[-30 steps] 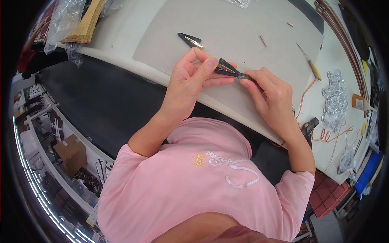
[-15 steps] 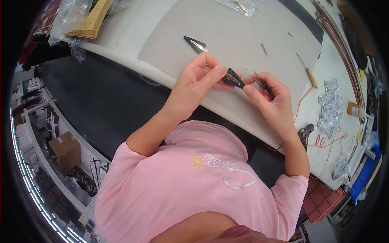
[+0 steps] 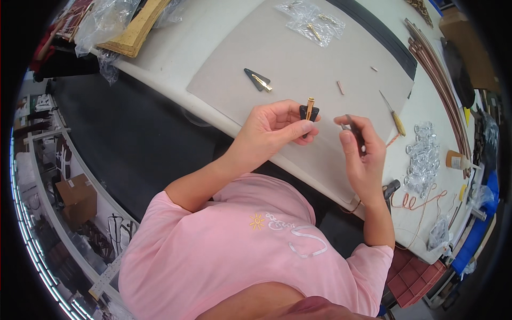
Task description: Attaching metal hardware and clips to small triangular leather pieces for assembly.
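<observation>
Pinched between the thumb and fingers of the left hand (image 3: 274, 126), a black triangular piece (image 3: 314, 113) is held above the near part of a grey mat (image 3: 320, 69) on a white table (image 3: 165, 60). Its broad end faces away from the wearer, the sides narrowing toward the thumb, which hides part of it. Down its middle runs a slim, shiny gold metal clip (image 3: 310, 108), one end jutting past the broad edge. The right hand (image 3: 368, 152), just beside but not touching the piece, has its fingers curled round a small dark tool (image 3: 358, 140), its exact kind hard to tell. Flat on the mat beyond the left hand lies a second black triangle (image 3: 250, 76) with a matching gold fitting (image 3: 261, 81). At right rest a yellow-handled awl (image 3: 398, 124) and a pile of clear rings (image 3: 424, 157).
</observation>
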Action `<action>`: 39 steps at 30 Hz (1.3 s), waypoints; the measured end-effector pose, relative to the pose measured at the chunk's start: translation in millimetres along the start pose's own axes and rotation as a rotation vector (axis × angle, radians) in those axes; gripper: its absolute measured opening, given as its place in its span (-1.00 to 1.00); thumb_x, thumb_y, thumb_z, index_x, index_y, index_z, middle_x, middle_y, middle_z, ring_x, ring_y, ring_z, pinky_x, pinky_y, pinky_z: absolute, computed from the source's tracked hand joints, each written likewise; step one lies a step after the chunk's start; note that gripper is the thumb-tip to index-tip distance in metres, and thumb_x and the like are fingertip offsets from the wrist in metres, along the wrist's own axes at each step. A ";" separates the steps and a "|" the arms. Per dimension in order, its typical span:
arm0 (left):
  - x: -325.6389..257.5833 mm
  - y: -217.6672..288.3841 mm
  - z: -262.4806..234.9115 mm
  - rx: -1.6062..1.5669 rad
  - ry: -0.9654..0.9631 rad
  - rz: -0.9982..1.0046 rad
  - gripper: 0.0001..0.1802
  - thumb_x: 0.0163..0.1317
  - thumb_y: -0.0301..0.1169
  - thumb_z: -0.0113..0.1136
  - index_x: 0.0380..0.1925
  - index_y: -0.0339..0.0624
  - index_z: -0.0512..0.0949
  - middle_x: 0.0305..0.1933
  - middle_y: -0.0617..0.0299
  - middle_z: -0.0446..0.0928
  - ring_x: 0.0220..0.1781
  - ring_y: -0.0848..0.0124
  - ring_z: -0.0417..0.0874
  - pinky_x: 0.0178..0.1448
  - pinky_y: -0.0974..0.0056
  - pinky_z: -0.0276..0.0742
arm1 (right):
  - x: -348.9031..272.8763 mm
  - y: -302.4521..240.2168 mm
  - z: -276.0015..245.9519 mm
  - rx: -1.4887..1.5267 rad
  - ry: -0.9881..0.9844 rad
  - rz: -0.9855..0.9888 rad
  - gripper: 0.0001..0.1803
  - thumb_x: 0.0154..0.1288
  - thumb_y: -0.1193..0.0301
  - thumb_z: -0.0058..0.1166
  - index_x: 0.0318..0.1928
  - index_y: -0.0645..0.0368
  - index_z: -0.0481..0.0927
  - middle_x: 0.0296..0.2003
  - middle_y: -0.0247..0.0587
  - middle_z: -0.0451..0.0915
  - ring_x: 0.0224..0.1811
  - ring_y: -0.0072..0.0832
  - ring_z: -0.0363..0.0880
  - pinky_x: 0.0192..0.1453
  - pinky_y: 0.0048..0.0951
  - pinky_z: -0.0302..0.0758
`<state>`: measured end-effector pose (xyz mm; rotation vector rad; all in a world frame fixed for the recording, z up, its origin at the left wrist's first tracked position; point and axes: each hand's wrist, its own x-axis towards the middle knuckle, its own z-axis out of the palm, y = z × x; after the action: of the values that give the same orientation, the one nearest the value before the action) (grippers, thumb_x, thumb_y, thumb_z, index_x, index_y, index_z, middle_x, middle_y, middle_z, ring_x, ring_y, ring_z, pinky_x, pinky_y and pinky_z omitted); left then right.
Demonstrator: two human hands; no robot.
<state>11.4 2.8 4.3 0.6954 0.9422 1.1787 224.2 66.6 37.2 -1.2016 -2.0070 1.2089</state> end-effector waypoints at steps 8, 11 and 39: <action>-26.0 12.7 -18.8 0.073 0.009 -0.209 -0.68 0.41 -0.46 0.21 0.13 -0.30 0.58 -0.23 0.21 0.69 -0.22 0.52 0.70 -0.07 0.41 0.64 | 6.3 4.8 20.4 -0.410 -0.054 -0.364 -0.80 0.24 0.40 0.32 -0.12 0.09 0.67 -0.53 -0.31 0.50 -0.58 -0.42 0.48 -0.51 -0.41 0.35; -32.8 12.2 -21.8 0.050 0.027 -0.258 -0.67 0.41 -0.44 0.22 0.13 -0.30 0.57 -0.25 0.22 0.69 -0.25 0.54 0.69 -0.08 0.43 0.63 | 9.9 3.1 24.9 -0.487 -0.097 -0.436 -0.80 0.24 0.33 0.33 -0.17 0.08 0.67 -0.56 -0.34 0.44 -0.60 -0.41 0.47 -0.53 -0.37 0.32; -42.1 -4.1 -27.0 0.038 0.057 -0.226 -0.69 0.42 -0.45 0.19 0.11 -0.35 0.58 -0.22 0.16 0.70 -0.22 0.51 0.71 -0.01 0.39 0.66 | 8.8 6.1 41.0 -0.519 -0.202 -0.492 -0.76 0.33 0.26 0.23 -0.39 0.06 0.49 -0.58 -0.35 0.46 -0.59 -0.36 0.50 -0.55 -0.31 0.33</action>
<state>-14.9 -39.5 -1.5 0.5712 1.0641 0.9878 191.3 57.9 12.0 -0.7275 -2.6651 0.6019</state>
